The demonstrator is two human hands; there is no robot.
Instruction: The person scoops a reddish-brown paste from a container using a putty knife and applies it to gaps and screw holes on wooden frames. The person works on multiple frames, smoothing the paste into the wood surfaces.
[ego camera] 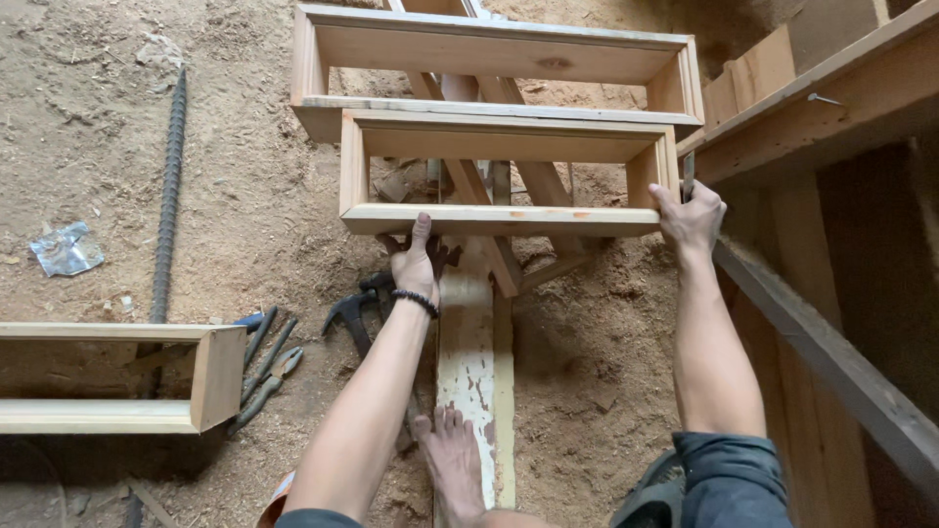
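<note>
A rectangular wooden frame (pixel 501 219) rests on a pile of planks ahead of me, with a larger wooden frame (pixel 494 106) right behind it. My left hand (pixel 415 262) grips the near rail of the smaller frame from below, thumb up on its front face; a black bracelet circles the wrist. My right hand (pixel 693 217) holds the frame's right near corner, and a thin dark tool or nail sticks up by the fingers. My bare foot (pixel 452 458) rests on a white-painted plank (pixel 468 342) under the frame.
A hammer (pixel 354 311) lies left of my left wrist, with pliers (pixel 268 383) and other hand tools beside a third wooden frame (pixel 201 379) at the left. A ribbed steel bar (pixel 168 196) lies on the sawdust-covered ground. Wooden beams (pixel 831 362) run along the right.
</note>
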